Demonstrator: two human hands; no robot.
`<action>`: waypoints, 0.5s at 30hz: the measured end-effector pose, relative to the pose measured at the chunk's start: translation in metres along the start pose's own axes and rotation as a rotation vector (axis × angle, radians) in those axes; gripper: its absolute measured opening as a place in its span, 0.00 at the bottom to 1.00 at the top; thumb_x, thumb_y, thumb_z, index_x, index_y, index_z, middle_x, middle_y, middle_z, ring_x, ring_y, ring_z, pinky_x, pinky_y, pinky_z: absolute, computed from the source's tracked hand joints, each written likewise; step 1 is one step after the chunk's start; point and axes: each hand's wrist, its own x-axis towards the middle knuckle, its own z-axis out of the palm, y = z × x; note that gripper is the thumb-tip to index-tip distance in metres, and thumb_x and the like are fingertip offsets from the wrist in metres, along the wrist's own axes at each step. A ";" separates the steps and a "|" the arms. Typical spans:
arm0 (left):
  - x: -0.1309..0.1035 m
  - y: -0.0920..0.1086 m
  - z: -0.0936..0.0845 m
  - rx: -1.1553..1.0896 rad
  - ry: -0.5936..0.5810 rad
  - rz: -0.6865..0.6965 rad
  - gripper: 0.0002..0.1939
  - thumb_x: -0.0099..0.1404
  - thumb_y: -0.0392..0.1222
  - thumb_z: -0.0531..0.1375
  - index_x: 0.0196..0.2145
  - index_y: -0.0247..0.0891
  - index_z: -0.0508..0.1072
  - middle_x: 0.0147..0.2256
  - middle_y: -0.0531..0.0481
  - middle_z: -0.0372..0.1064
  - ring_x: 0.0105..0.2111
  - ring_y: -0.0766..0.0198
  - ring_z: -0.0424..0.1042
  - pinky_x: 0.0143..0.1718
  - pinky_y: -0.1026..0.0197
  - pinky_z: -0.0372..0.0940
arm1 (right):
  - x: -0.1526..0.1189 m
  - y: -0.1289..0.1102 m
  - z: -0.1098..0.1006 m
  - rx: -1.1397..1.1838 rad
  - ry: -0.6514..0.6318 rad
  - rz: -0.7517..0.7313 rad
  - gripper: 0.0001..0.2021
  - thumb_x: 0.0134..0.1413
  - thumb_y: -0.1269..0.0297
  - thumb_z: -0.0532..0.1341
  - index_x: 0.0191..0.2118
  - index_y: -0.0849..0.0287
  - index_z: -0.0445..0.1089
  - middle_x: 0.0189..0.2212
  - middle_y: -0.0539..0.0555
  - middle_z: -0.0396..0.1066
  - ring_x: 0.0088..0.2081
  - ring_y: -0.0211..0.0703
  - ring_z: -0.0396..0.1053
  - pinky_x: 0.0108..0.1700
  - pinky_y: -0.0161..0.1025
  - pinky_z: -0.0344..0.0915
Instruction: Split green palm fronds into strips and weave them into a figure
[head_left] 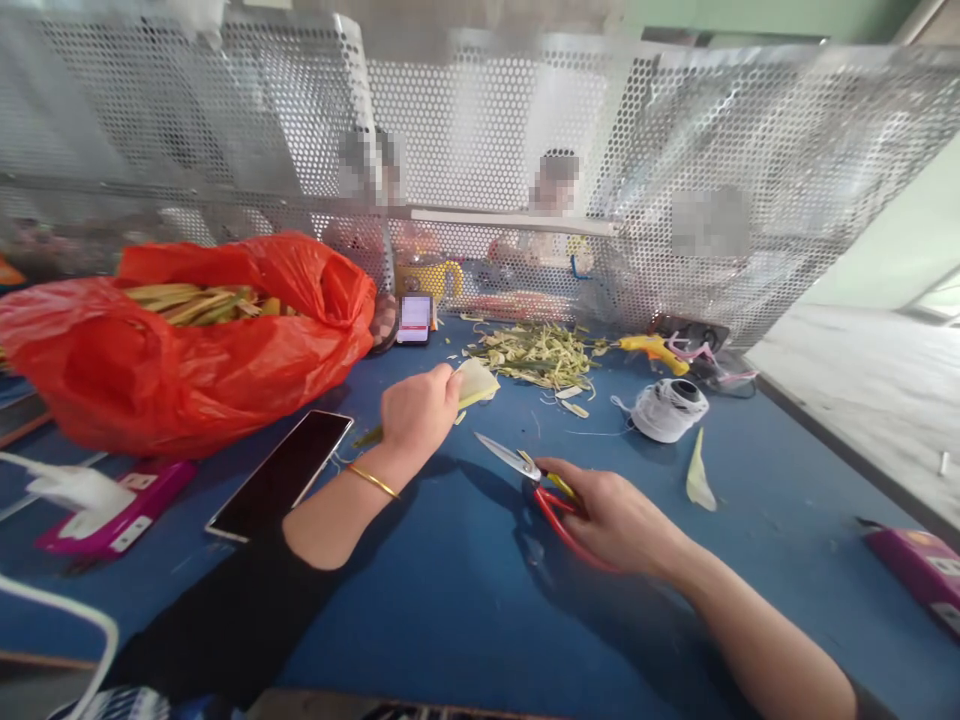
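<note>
My left hand [420, 412] is closed on a pale yellow-green husk piece [475, 382], which sticks out past the thumb and fingers. Red-handled scissors [551, 500] are in my right hand [616, 515], their blades pointing up and left toward the husk without touching it. The blades look closed or nearly so. Beyond both hands lies a pile of thin green-yellow trimmings [536, 352]. A single pale husk piece [699, 475] rests on the blue table [450, 620] to the right of my right hand.
At the left are a red plastic bag [202, 370] of husks, a dark phone [285, 470] and a purple power strip [124, 510]. White thread [666, 410], a yellow glue gun [654, 352] and another purple strip [919, 570] are right. Behind a perforated metal screen [495, 130] people sit.
</note>
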 end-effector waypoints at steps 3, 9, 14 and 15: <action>0.003 -0.004 0.000 0.017 -0.005 -0.034 0.21 0.71 0.48 0.44 0.39 0.39 0.74 0.33 0.40 0.77 0.35 0.51 0.76 0.26 0.59 0.53 | 0.003 0.003 0.003 0.408 0.116 0.051 0.25 0.52 0.58 0.55 0.56 0.59 0.64 0.31 0.52 0.73 0.30 0.42 0.68 0.32 0.36 0.61; 0.004 -0.005 0.002 -0.027 -0.063 -0.050 0.20 0.71 0.48 0.44 0.39 0.38 0.74 0.36 0.39 0.76 0.38 0.51 0.75 0.29 0.59 0.56 | 0.005 0.001 0.004 0.727 0.122 0.108 0.27 0.44 0.48 0.63 0.47 0.60 0.65 0.22 0.43 0.57 0.24 0.35 0.55 0.27 0.35 0.57; 0.000 0.000 0.004 -0.048 -0.055 -0.029 0.21 0.71 0.48 0.44 0.39 0.38 0.74 0.35 0.39 0.76 0.37 0.52 0.75 0.30 0.59 0.56 | 0.000 -0.004 0.001 0.613 0.094 0.068 0.21 0.47 0.52 0.62 0.46 0.56 0.63 0.23 0.43 0.57 0.26 0.36 0.55 0.29 0.35 0.56; -0.001 0.001 0.004 -0.047 -0.052 -0.023 0.21 0.71 0.48 0.44 0.39 0.38 0.74 0.35 0.39 0.76 0.37 0.52 0.75 0.29 0.59 0.56 | 0.000 -0.005 0.001 0.584 0.090 0.076 0.21 0.48 0.52 0.62 0.46 0.56 0.63 0.23 0.43 0.57 0.25 0.36 0.55 0.29 0.35 0.56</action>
